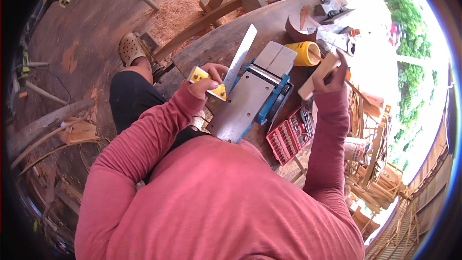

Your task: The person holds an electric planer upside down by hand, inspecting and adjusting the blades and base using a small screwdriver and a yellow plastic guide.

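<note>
My left hand (210, 80) is closed around the yellow handle of a try square (241, 53), whose metal blade points up and away. Beside the blade lies an electric hand planer (244, 100) with a blue body, turned over so that its flat metal sole faces up. To the right, my right hand (335, 76) grips a pale wood block (315, 80), fingers bent around its edge. The block is held apart from the planer, close to a yellow tub (303, 54) lying on its side. Part of the block is hidden by the fingers.
An opened red socket set case (284, 143) lies right of the planer. Curled brown sandpaper (299, 32) sits beyond the yellow tub on the workbench (202, 50). Wood shavings (178, 21) cover the floor ahead. Stacked wood offcuts (380, 183) stand at the right.
</note>
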`<state>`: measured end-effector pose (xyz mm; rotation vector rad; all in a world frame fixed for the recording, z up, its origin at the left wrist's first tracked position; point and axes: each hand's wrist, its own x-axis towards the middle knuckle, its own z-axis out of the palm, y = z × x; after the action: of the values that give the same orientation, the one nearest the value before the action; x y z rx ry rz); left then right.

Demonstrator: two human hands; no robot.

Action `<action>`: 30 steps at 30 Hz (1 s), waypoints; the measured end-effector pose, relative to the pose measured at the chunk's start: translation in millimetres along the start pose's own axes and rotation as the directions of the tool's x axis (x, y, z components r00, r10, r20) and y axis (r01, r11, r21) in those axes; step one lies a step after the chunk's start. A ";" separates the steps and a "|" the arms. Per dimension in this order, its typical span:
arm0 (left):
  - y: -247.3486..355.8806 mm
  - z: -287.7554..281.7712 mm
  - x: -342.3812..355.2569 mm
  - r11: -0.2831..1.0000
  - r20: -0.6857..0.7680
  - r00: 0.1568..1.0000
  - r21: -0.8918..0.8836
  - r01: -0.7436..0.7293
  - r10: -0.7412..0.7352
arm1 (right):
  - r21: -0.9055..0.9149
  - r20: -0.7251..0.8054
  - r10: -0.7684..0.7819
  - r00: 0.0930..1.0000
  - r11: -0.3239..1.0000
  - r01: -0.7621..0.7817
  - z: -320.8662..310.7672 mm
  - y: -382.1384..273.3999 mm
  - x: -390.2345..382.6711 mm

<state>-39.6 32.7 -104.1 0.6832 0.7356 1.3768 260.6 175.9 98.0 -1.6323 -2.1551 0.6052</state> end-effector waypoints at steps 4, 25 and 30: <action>4.3 -1.8 -14.0 0.998 0.042 0.998 0.051 0.036 -0.038 | -0.234 0.312 0.245 0.918 0.956 -0.176 25.2 64.9 -37.3; 18.8 40.7 -44.4 0.990 0.237 0.963 0.078 0.113 -0.129 | 0.465 -0.170 0.088 0.982 0.885 0.001 129.1 33.7 -61.8; 24.2 54.1 -39.3 0.989 0.233 0.962 0.068 0.128 -0.141 | 0.459 -0.196 0.075 0.978 0.888 0.024 132.6 41.0 -61.1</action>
<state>-13.2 -4.7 -49.7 0.8088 0.6165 1.1316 239.3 111.4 -37.6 -1.3922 -1.6780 0.8367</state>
